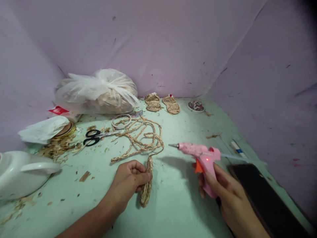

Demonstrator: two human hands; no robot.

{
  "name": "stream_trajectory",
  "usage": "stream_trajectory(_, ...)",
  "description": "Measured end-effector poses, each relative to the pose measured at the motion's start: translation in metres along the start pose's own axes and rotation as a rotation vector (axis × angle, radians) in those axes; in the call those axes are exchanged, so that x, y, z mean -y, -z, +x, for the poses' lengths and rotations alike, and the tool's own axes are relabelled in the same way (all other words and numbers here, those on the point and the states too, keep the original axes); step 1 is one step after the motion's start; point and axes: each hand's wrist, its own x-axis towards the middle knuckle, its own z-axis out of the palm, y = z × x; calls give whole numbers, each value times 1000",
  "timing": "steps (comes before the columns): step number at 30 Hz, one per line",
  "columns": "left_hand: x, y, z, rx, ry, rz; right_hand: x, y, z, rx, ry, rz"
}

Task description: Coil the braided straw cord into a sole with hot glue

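Observation:
Between the thumb and fingers of my left hand (131,178) is a coiled piece of braided straw cord (146,193), standing on edge on the green tabletop. From its far end the loose braided cord (148,135) runs off in tangled loops. My right hand (223,188) is wrapped round the handle of a pink glue gun (198,150), its nozzle pointing left, above the table. A small red light glows on the gun and a clear glue stick (237,158) sticks out of its back. The orange trigger (198,165) shows in front of my fingers.
Black-handled scissors (92,137) and a white ring (121,121) lie beside the cord. Small woven slippers (170,105), a dish of beads (196,105) and a stuffed plastic bag (99,92) are at the back. A white jug (22,175) stands left, a black phone-like slab (264,201) right.

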Motion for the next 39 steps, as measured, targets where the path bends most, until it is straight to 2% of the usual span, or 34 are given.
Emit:
stream_trajectory(4, 2, -4, -5, -91, -98, 71, 6, -1, 40, -120, -35, -144)
stream_trajectory(7, 8, -4, -8, -147, -165, 172, 10, 1, 53, -168, -1, -231)
stream_trajectory(10, 16, -2, -10, -176, -216, 272, 23, -1, 46, -300, 159, -371)
stream_trajectory(11, 19, -1, -11, -184, -226, 295, 28, -5, 41, -342, 264, -444)
stream_trajectory(12, 21, 0, -11, -189, -232, 312, 32, -11, 36, -299, 330, -469)
stream_trajectory(13, 22, 1, -12, -187, -237, 324, 36, -19, 31, -169, 312, -426)
stream_trajectory(15, 23, 1, -12, -178, -243, 335, 38, -36, 26, 119, 146, -184)
stream_trajectory(16, 22, 1, -12, -172, -244, 335, 37, -45, 25, 220, 55, -44)
stream_trajectory(18, 19, 0, -12, -167, -238, 322, 32, -59, 27, 304, -57, 189)
stream_trajectory(21, 16, -2, -13, -184, -223, 299, 27, -68, 36, 238, -140, 378)
stream_trajectory(25, 15, -2, -14, -191, -204, 283, 33, -70, 49, 153, -220, 418)
stream_trajectory(30, 13, -2, -12, -211, -200, 240, 40, -76, 50, 217, -188, 391)
stream_trajectory(39, 12, -1, -11, -266, -240, 161, 32, -77, 28, 295, -211, 406)
